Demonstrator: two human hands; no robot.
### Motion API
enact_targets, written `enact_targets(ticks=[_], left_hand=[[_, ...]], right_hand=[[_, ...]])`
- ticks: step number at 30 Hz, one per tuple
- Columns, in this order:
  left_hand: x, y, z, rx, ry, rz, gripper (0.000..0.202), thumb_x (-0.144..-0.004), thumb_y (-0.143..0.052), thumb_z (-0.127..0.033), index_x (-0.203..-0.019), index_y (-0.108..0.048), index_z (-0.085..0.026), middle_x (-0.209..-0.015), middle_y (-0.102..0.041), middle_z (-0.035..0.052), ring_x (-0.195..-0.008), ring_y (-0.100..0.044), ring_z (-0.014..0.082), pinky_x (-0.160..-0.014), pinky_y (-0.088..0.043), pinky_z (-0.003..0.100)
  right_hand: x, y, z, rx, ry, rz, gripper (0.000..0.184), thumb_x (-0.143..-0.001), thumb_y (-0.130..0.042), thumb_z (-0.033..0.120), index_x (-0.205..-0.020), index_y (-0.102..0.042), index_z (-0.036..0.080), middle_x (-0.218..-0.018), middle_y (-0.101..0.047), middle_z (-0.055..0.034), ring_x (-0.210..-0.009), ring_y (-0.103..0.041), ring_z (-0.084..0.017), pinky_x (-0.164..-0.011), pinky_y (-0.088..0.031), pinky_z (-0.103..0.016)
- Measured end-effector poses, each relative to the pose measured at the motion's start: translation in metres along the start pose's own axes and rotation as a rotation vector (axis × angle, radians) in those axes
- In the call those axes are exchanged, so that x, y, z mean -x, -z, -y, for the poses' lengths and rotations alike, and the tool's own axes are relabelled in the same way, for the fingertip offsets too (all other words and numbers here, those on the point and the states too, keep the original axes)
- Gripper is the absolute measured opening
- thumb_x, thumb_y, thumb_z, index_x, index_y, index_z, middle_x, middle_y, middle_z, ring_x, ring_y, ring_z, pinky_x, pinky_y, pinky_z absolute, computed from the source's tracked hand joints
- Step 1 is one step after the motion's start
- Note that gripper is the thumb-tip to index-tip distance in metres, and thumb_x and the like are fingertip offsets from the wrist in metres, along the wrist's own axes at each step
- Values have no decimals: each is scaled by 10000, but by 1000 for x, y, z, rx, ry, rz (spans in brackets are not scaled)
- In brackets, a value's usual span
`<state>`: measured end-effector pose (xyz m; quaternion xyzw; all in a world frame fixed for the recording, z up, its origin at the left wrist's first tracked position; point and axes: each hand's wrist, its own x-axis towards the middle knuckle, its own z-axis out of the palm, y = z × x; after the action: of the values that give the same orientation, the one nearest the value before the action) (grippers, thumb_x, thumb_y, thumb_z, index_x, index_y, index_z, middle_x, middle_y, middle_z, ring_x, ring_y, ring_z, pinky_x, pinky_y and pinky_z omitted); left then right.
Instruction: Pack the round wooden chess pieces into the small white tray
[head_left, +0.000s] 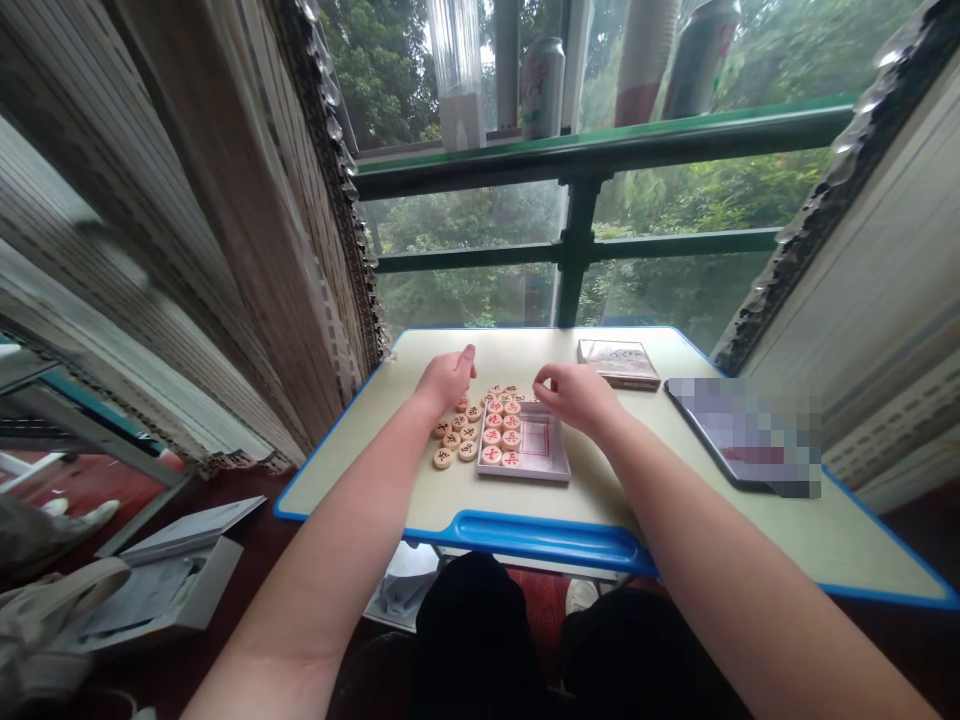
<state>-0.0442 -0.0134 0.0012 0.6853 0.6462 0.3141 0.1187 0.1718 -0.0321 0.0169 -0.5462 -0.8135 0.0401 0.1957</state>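
On the counter (675, 500) before us sits a shallow box (544, 455), set square to the near edge. Its left half is filled with rows of round wooden discs (501, 437). Its right half is bare and shows red ruled lines. The loose discs (456, 440) lie just left of the box, touching one another in a small heap.

Our left hand (448, 378) hovers over the far end of that heap, fingers loosely curled; we cannot tell whether it holds anything. Our right hand (576, 395) hangs over the box's far right corner, thumb and forefinger pressed together, with no disc showing between them. So the heap lies nearer the left hand and the bare half nearer the right.

Red or dark characters mark the discs, too small to read. A lid (619, 362) lies just beyond the right hand, and a tablet (742, 430) lies further right.
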Motion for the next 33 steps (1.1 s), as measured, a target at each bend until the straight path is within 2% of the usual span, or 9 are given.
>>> enact_targets(ticks=[2,3,7,11,17,27,33], left_hand=[[-3,4,3,-92,68,-49,633,-892,-127,-500,-729,-634,-158,-679,-664,77,-692,-617,177,-661,-444,262],[-4,5,5,-154,102,-35,616,-886,-153,-501,-740,-641,-155,-717,-677,93,-726,-624,192,-673,-443,270],[-3,7,6,-386,223,149,513,-795,-364,-557,-743,-666,-146,-762,-692,150,-770,-634,253,-664,-440,304],[1,5,1,-415,284,218,489,-747,-433,-568,-713,-670,-141,-693,-680,152,-686,-635,253,-626,-437,318],[5,5,-5,-443,222,268,421,-724,-467,-544,-672,-656,-171,-717,-685,128,-689,-629,247,-598,-431,302],[5,5,-10,-422,94,182,312,-709,-519,-475,-709,-645,-189,-751,-687,87,-703,-611,210,-605,-433,268],[9,7,-12,-446,68,215,314,-676,-543,-501,-712,-636,-203,-753,-681,80,-705,-607,227,-614,-438,289]], right_hand=[[1,-1,4,-8,32,21,259,-798,-459,310,-881,-689,224,-761,-682,-36,-637,-556,-145,-530,-337,-233],[2,-1,6,-14,50,31,263,-804,-455,314,-892,-687,229,-755,-682,-33,-632,-554,-144,-530,-335,-232],[4,-2,12,-28,95,57,299,-837,-431,366,-956,-677,244,-744,-682,-27,-623,-552,-144,-528,-328,-234],[5,-1,13,-28,91,43,304,-844,-432,388,-965,-673,249,-744,-681,-24,-633,-557,-146,-535,-329,-233],[4,-2,13,-18,86,46,302,-845,-443,391,-1006,-655,248,-758,-682,-26,-641,-563,-148,-531,-327,-232],[2,-3,9,16,24,3,305,-853,-416,393,-983,-658,260,-806,-684,-34,-665,-569,-153,-539,-333,-238],[1,-3,8,30,7,-8,309,-849,-405,373,-965,-667,258,-827,-692,-38,-696,-580,-165,-542,-336,-242]])
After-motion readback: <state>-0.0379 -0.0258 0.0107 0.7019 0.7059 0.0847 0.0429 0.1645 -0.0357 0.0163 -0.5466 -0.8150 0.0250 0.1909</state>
